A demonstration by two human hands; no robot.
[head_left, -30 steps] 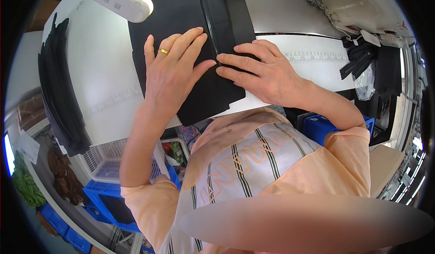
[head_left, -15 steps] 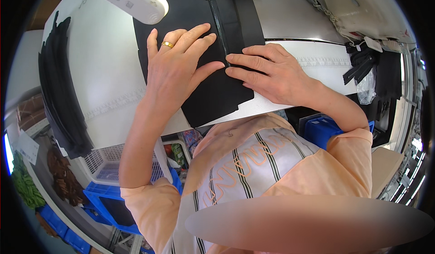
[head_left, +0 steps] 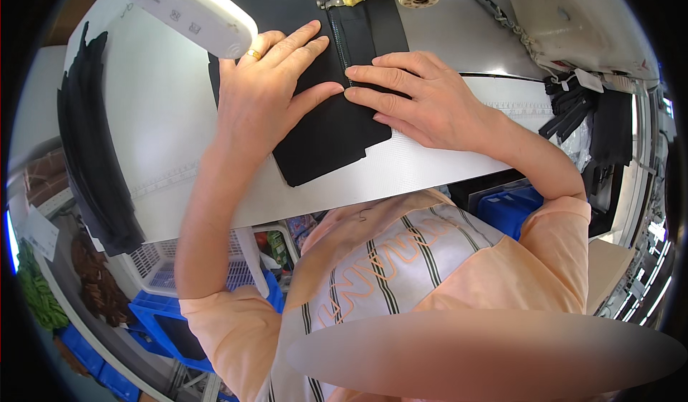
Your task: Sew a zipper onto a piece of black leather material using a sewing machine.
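Note:
A black fabric piece (head_left: pixel 322 140) lies flat on the white table, its far part under the sewing machine's presser foot (head_left: pixel 326 2). A zipper (head_left: pixel 338 40) with visible teeth runs along it toward the foot. My left hand (head_left: pixel 269 83), with a ring on one finger, rests on the fabric left of the zipper, fingers spread and thumb near the teeth. My right hand (head_left: pixel 423 101) lies at the fabric's right side, its fingertips pressing at the zipper's edge. Neither hand grips anything.
A white lamp-like device (head_left: pixel 193 11) hangs over the left hand. Long black strips (head_left: pixel 89 151) lie along the table's left edge. At right are black zippers (head_left: pixel 570 108) and the pale machine body (head_left: pixel 573 22). A white basket (head_left: pixel 154 266) and blue crates (head_left: pixel 172 327) stand below.
The black fabric has slid away from me, further under the presser foot. Both hands have moved forward and slightly left with it, still lying on the fabric.

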